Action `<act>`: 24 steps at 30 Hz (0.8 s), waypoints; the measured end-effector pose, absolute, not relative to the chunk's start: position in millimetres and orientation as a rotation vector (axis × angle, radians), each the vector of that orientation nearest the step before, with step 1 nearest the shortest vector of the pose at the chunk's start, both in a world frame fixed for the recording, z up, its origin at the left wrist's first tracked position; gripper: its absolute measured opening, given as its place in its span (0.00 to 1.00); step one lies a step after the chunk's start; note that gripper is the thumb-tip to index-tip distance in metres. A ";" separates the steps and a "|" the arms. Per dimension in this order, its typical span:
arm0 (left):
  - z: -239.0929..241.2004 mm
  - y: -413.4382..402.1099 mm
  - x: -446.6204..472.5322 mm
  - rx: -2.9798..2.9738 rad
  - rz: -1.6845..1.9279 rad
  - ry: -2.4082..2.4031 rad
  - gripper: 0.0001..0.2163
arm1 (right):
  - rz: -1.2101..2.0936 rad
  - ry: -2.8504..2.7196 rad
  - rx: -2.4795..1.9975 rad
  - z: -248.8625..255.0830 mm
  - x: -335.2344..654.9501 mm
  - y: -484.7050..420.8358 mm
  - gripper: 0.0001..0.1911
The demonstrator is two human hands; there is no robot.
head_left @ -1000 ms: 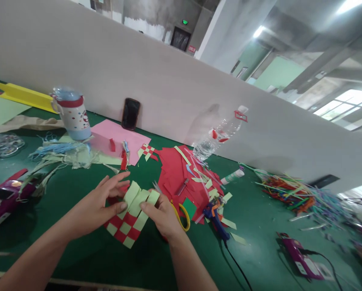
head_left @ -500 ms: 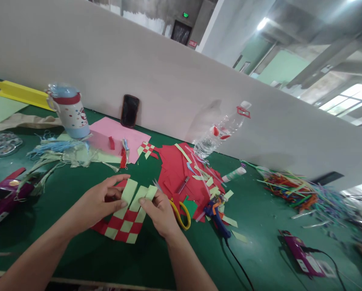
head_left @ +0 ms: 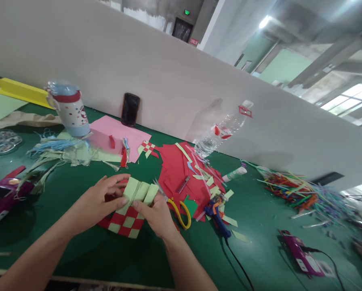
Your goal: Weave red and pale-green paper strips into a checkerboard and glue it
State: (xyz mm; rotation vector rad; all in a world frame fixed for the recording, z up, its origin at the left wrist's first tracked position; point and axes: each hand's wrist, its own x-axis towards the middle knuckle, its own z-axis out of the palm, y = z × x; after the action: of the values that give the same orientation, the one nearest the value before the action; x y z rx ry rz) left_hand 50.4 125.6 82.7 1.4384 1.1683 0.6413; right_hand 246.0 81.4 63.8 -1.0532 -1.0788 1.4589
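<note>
A red and pale green woven paper piece (head_left: 129, 222) is held a little above the table, its checkered part toward me and its loose green strips (head_left: 141, 190) pointing away. My left hand (head_left: 104, 204) pinches the left green strip between thumb and fingers. On the right side, my right hand (head_left: 155, 212) grips the same piece, its thumb pressing at the base of the middle strip and the fingers behind, hidden. Scissors with yellow handles (head_left: 185, 214) lie just right of my right hand.
Red paper sheets (head_left: 171, 173) with green scraps lie beyond the scissors. A blue glue gun (head_left: 219, 220) trails a black cord. Farther back stand a clear water bottle (head_left: 220, 133), a phone (head_left: 130, 109) against the partition and a flask (head_left: 70, 109). Tassels (head_left: 59, 149) lie left.
My right thumb has slid left and slightly down, from the right strips to the base of the middle one. The strips sit closer together, and the woven piece is raised slightly.
</note>
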 end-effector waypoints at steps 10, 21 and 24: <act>66.4 127.1 34.3 1.629 0.532 1.144 0.30 | 1.410 -1.179 -1.263 52.0 246.0 49.4 0.19; 43.3 96.3 42.1 2.072 0.549 1.331 0.14 | 0.257 -1.974 -1.680 44.6 269.7 43.5 0.20; 38.1 77.3 39.5 2.000 0.395 1.346 0.09 | 0.289 -2.096 -1.780 41.2 260.8 55.1 0.20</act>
State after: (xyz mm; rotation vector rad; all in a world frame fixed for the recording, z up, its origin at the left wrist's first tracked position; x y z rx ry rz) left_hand 39.5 77.3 38.1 1.9997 1.3465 0.3948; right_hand 260.8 55.1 41.2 -1.7801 -2.0957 0.2894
